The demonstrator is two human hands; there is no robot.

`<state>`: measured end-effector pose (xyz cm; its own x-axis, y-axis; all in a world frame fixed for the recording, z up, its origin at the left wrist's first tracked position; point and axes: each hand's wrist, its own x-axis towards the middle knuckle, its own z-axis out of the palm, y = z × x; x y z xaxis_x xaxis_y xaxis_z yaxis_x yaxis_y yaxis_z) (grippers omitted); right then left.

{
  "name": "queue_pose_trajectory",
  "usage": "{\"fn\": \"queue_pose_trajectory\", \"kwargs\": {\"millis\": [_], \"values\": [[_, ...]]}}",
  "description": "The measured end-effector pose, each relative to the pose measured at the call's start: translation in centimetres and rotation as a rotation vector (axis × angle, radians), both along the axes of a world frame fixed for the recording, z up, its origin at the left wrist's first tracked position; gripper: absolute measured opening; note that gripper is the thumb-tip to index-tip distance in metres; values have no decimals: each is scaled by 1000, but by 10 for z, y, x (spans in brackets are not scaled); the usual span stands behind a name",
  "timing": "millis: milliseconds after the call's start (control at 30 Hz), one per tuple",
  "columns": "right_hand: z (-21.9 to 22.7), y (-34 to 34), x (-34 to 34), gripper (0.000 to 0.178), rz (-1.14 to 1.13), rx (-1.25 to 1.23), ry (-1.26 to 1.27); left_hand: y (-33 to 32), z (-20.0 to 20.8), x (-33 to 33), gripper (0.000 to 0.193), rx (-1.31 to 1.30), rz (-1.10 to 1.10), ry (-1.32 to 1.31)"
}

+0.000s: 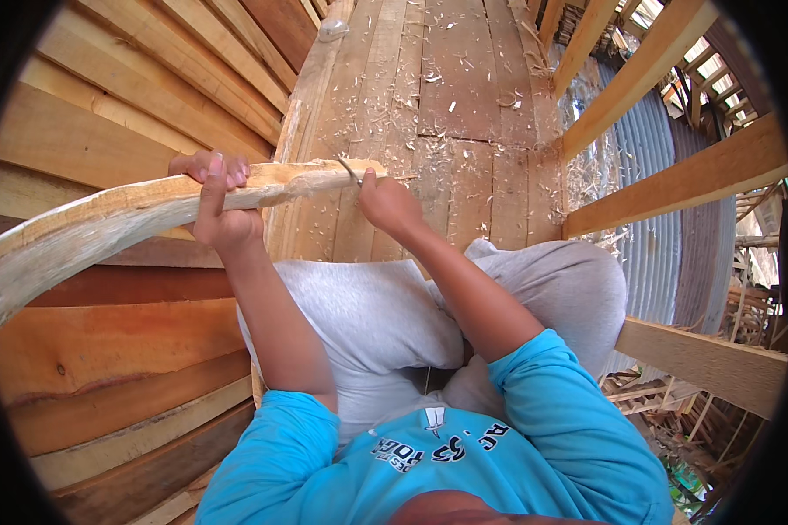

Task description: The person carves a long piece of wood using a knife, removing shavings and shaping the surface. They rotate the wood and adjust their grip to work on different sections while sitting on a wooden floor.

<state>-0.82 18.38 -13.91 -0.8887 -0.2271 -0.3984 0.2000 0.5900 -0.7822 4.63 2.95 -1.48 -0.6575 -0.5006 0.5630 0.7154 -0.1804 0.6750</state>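
Note:
A long curved piece of pale wood (140,210) runs from the left rim of the view to the middle, its far end thinner and roughly cut. My left hand (223,206) wraps round it, thumb on the near side and fingers over the far side. Near the thin end, my right hand (387,201) is closed round a knife (348,170), whose narrow dark blade lies across the wood. Most of the knife's handle is hidden in the fist.
Wood shavings litter the plank floor (464,87) ahead. Stacked boards (123,341) line the left side. On the right stands a railing of wooden beams (683,184), with corrugated metal sheets (652,254) beyond it. A small clear object (333,30) lies at the far left of the floor.

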Motion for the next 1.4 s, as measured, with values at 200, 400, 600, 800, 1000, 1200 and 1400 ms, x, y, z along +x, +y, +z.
{"fn": "queue_pose_trajectory", "kwargs": {"millis": [200,400,600,800,1000,1200,1400], "values": [[-36,-2,-13,58,94,28,187,8,-8,-12,21,49,41,-26],[26,-27,-4,52,170,-75,77,-11,-11,-7,21,108,126,-50],[-9,-14,-17,55,16,-19,30,-9,-10,-10,22,132,150,-63],[11,-23,-6,55,66,-21,21,6,-11,-6,23,103,198,-52],[4,-13,-13,56,136,-26,112,-3,-14,-11,22,129,230,-74],[-27,-1,-27,55,15,-62,-48,5,-8,-11,23,81,193,-65],[9,-28,-10,38,177,69,54,1,-9,-12,23,107,249,-57]]}}
